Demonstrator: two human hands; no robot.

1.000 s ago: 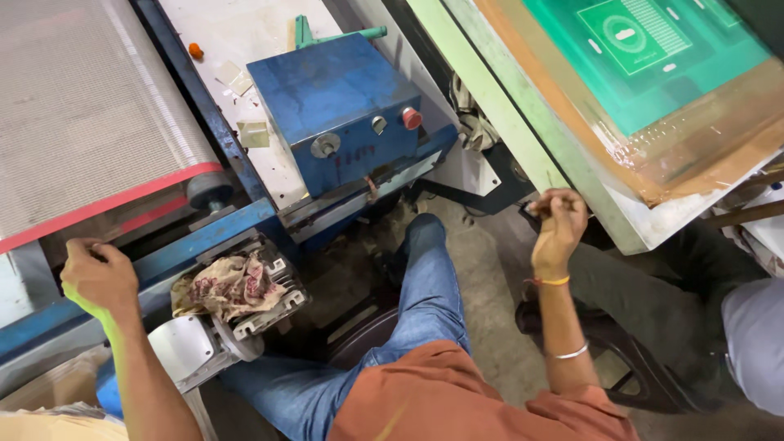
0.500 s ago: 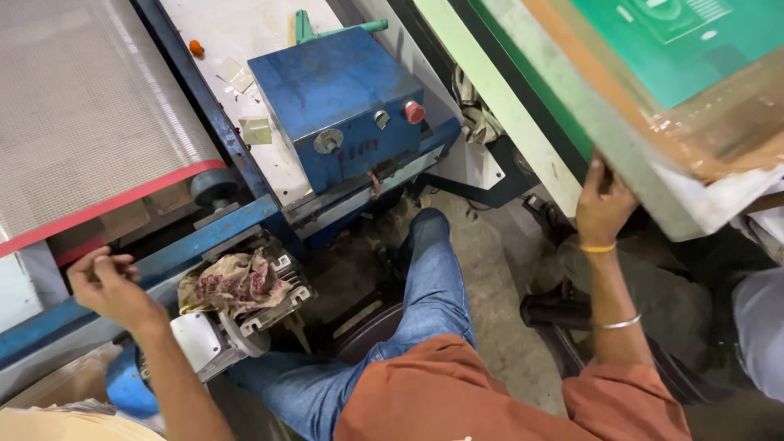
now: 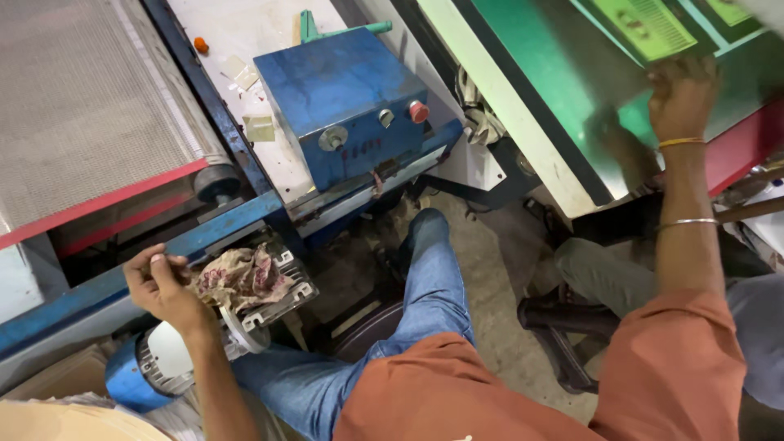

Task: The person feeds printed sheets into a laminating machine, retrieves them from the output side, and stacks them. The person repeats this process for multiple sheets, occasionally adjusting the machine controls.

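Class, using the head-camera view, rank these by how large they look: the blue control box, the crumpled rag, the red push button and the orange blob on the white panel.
1. blue control box
2. crumpled rag, beside the left hand
3. red push button
4. orange blob; looks only slightly smaller than the button and lies farther away, so this last ranking is unsure.

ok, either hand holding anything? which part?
Left hand pinches the edge of the crumpled rag. Right hand lies flat on the green screen, gripping nothing.

The right hand (image 3: 682, 98) is motion-blurred (fingers indistinct), and the green screen frame (image 3: 572, 73) runs off the top edge.
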